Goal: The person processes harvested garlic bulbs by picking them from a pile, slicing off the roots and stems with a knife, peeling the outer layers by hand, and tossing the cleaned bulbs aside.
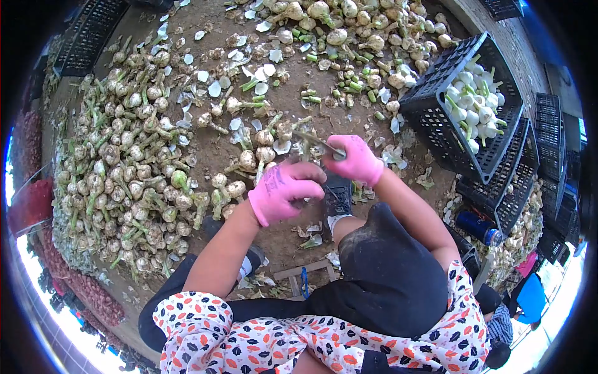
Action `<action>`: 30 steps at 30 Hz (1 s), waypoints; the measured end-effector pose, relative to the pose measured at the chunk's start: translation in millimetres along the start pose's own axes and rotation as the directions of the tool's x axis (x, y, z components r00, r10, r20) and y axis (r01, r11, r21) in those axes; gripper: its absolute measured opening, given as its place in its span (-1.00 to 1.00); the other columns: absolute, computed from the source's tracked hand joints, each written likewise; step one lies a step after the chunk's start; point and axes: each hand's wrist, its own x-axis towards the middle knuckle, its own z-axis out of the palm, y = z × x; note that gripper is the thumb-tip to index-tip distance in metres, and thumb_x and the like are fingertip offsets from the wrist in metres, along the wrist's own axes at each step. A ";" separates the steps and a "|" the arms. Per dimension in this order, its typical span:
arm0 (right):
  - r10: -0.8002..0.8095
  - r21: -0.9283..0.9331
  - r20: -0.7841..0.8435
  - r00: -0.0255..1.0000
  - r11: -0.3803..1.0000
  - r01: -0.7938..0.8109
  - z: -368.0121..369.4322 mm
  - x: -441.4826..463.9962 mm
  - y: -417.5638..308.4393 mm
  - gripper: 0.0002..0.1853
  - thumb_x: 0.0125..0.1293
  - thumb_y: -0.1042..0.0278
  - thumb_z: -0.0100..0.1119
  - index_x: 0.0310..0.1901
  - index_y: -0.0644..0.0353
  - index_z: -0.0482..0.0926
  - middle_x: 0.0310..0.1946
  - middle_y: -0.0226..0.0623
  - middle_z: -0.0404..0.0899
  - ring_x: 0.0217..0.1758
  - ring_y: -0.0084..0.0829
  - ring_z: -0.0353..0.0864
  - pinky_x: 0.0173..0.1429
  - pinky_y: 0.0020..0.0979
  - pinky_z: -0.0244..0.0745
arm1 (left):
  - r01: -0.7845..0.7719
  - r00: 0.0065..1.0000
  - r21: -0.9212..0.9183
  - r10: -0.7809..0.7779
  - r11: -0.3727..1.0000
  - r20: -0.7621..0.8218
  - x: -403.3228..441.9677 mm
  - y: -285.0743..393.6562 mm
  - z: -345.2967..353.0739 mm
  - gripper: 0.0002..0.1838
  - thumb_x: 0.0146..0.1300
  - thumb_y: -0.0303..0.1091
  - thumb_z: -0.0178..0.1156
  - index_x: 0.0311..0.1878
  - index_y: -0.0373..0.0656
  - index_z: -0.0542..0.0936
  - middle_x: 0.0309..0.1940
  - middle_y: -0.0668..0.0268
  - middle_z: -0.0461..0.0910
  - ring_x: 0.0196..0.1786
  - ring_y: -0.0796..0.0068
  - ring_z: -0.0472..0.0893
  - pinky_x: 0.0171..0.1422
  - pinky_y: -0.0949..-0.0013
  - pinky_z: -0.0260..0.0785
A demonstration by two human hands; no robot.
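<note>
My right hand point(354, 161), in a pink glove, is closed round the handle of a knife point(319, 142). The blade points left, over garlic on the ground. My left hand point(286, 188), gloved in pink too, has its fingers curled, with the thumb below them. A pale, blurred stalk-like shape shows just above its fingers, under the blade; what this hand holds is hard to make out. Beyond it, near the knife tip, lies a garlic bulb point(283, 129). More garlic bulbs point(265, 154) with stems lie just past my left hand.
A large heap of untrimmed garlic point(124, 168) spreads on the left, another point(367, 25) at the far side. Cut green stems point(355, 86) and papery skins point(215, 88) litter the soil. On the right, a tilted black crate point(436, 112) holds white trimmed garlic point(474, 106); a blue can point(479, 228) lies nearby.
</note>
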 end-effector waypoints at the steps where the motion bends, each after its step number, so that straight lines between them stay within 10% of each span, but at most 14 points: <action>1: 0.151 -0.145 -0.141 0.978 0.974 -0.171 21.3 -7.7 37.5 -0.75 0.03 0.27 0.28 -0.27 0.20 0.59 -0.38 -0.10 0.63 -0.32 -0.12 0.64 -0.26 -0.26 0.50 | -0.050 0.997 -0.132 0.042 0.990 -0.066 1.4 2.4 1.4 -0.63 -0.26 -0.71 0.12 -0.32 -0.09 0.59 -0.16 0.27 0.56 -0.13 0.23 0.57 -0.14 0.34 0.45; 4: 0.342 -0.281 -0.276 0.898 0.865 -0.415 37.6 -25.7 72.9 -0.56 0.04 0.22 0.28 -0.04 0.23 0.58 -0.23 -0.09 0.67 -0.33 -0.19 0.69 -0.19 -0.34 0.58 | 0.189 0.978 -0.291 -0.205 0.938 -0.028 -12.4 9.6 5.0 -0.59 -0.27 -0.77 0.04 -0.33 -0.11 0.60 -0.23 0.28 0.56 -0.14 0.30 0.57 -0.12 0.35 0.46; 6: 0.693 0.190 -0.077 0.716 0.716 -0.672 31.3 -27.8 54.4 -0.55 0.05 0.20 0.28 -0.03 0.28 0.57 -0.25 -0.09 0.67 -0.46 -0.31 0.69 -0.25 -0.36 0.57 | 0.464 0.886 -0.227 -0.448 0.856 0.124 -35.8 -20.4 8.2 -0.59 -0.23 -0.78 -0.01 -0.34 -0.12 0.65 -0.14 0.20 0.57 -0.08 0.25 0.56 0.04 0.34 0.45; 8: 0.699 0.270 -0.037 0.714 0.695 -0.666 31.6 -26.5 50.1 -0.55 0.08 0.22 0.27 -0.01 0.30 0.57 -0.34 -0.15 0.66 -0.56 -0.45 0.64 -0.35 -0.39 0.56 | 0.832 0.401 0.262 -0.856 0.489 0.325 -35.1 -36.4 1.6 -0.52 -0.08 -0.72 0.11 -0.04 -0.13 0.61 0.06 0.15 0.52 -0.01 0.25 0.56 0.13 0.34 0.43; 11: 0.720 0.347 -0.080 0.690 0.669 -0.658 38.2 -31.7 52.2 -0.65 0.12 0.26 0.27 -0.10 0.30 0.57 -0.50 -0.28 0.62 -0.55 -0.52 0.61 -0.47 -0.44 0.50 | 0.425 0.820 -0.507 -0.556 0.750 -0.135 -1.5 -58.0 -11.7 0.02 0.03 -0.40 0.44 0.46 -0.21 -0.03 0.34 0.10 0.24 0.09 0.35 0.52 0.18 0.32 0.44; 15: 0.737 0.474 -0.049 0.674 0.611 -0.633 38.9 -35.0 62.9 -0.63 0.11 0.25 0.28 -0.10 0.33 0.56 -0.49 -0.27 0.62 -0.54 -0.52 0.61 -0.46 -0.44 0.49 | 0.093 0.785 -0.535 -0.393 0.839 -0.480 52.0 -42.5 -96.6 -0.15 0.11 -0.39 0.37 0.40 -0.22 0.10 0.30 0.09 0.28 0.12 0.31 0.52 0.23 0.30 0.45; 17: 0.743 0.333 -0.095 0.663 0.651 -0.682 42.1 -39.0 70.6 -0.54 0.08 0.19 0.28 -0.07 0.39 0.55 -0.46 -0.18 0.65 -0.48 -0.41 0.66 -0.35 -0.38 0.54 | 0.497 0.680 -0.258 -0.556 0.829 -0.479 41.5 -61.6 -115.0 -0.32 0.16 -0.40 0.29 0.34 -0.16 0.25 0.23 0.11 0.35 0.11 0.21 0.53 0.27 0.23 0.43; 19: 0.750 0.218 -0.150 0.644 0.660 -0.719 41.1 -39.5 72.9 -0.49 0.05 0.17 0.29 -0.04 0.41 0.54 -0.44 -0.13 0.66 -0.43 -0.34 0.68 -0.27 -0.35 0.54 | 0.589 0.743 0.022 -0.530 0.808 -0.409 25.5 -64.5 -91.7 -0.36 0.16 -0.38 0.27 0.31 -0.14 0.30 0.23 0.10 0.38 0.20 0.18 0.47 0.35 0.21 0.34; 24: 0.728 -0.068 -0.318 0.607 0.621 -0.781 34.1 -32.9 91.4 -0.37 -0.05 0.12 0.25 0.05 0.37 0.50 -0.18 0.07 0.63 -0.06 -0.07 0.63 0.07 -0.20 0.48 | 0.471 0.819 0.706 -0.560 0.529 -0.127 12.1 -89.1 14.8 -0.39 0.12 -0.09 0.22 0.28 0.12 0.40 0.38 0.14 0.24 0.48 0.04 0.12 0.56 -0.05 -0.18; 30: 0.774 -0.032 -0.317 0.548 0.569 -0.822 27.7 -38.0 99.9 -0.49 0.00 0.11 0.25 -0.03 0.25 0.50 -0.07 0.10 0.58 0.04 0.04 0.55 0.13 -0.12 0.43 | 0.390 0.742 0.855 -0.666 0.341 -0.073 -2.9 -124.6 20.2 -0.67 0.23 -0.12 0.12 0.05 0.12 0.57 0.44 0.36 0.18 0.54 0.15 -0.01 0.56 -0.16 -0.46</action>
